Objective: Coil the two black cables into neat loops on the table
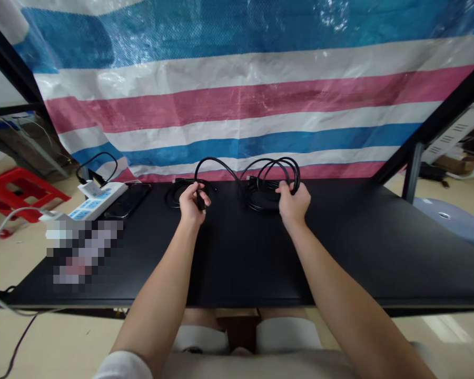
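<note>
Several black cable loops [296,180] | right fingers [285,187] grip them, left fingers [196,188] pinch connector [200,201] | coiling apparently underway; next turn likely needs slack

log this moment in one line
left hand: holds black cable end | right hand: grips cable loops | table: phone beside power strip

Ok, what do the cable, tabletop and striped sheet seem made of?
Black cable: probably rubbery plastic sheathing, smooth, bending in round loops. Tabletop: perhaps laminate or painted metal, satin black with soft reflections; the look leaves it open. Striped sheet: likely woven plastic, shiny, with creases, glare and fine weave.
</note>
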The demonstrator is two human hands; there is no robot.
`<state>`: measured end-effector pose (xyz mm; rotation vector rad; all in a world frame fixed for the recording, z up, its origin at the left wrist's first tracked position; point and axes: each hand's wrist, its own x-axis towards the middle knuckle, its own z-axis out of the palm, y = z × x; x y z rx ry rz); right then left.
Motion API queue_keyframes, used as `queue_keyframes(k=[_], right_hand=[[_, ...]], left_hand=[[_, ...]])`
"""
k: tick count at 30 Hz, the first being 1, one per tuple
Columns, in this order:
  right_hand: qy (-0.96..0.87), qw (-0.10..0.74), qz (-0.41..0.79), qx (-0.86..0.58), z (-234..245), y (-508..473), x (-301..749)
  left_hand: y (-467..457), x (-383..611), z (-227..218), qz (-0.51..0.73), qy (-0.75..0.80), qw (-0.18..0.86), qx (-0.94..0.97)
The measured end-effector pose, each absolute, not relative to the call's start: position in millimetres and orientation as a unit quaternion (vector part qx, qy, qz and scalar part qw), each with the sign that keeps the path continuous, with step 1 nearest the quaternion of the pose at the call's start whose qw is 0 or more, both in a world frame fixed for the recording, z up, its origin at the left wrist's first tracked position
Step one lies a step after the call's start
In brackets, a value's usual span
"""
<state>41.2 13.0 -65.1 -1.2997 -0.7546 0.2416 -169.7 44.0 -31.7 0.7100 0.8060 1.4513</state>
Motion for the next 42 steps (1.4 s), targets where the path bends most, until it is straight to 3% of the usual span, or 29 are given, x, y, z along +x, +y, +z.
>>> queue_keyframes(k=[5, 11, 18, 25, 32, 42], right_hand=[[-0.332, 0.752, 0.33, -0.464, -55.1, 12.1, 43.3], [-0.427, 0.707, 0.426, -0.369, -52.6, 2.5, 21.6], [-0.503, 0.679, 0.304, -0.439, -60.2, -0.8, 7.2], [-0.477, 0.691, 0.403, -0.365, -53.5, -2.6, 10.4], [-0.556, 0.618, 0.252, -0.496, -62.0, -2.7, 18.0], [-0.653, 0.536, 0.197, -0.498, -65.2, -5.8, 17.7]], left_hand=[[45.1, -158.2, -43.7, 0.602, 0.377, 0.594, 0.377], [42.6, -134.9, -58.9, 0.659, 0.41, 0.516, 0.362], [42.6, -136.3, -56.2, 0.671, 0.403, 0.537, 0.315], [32.3, -139.7, -52.2, 0.578, 0.301, 0.677, 0.342], [35.1, -154.5, -43.5, 0.526, 0.324, 0.615, 0.489], [41.1, -179.5, -41.9, 0.398, 0.35, 0.604, 0.594]])
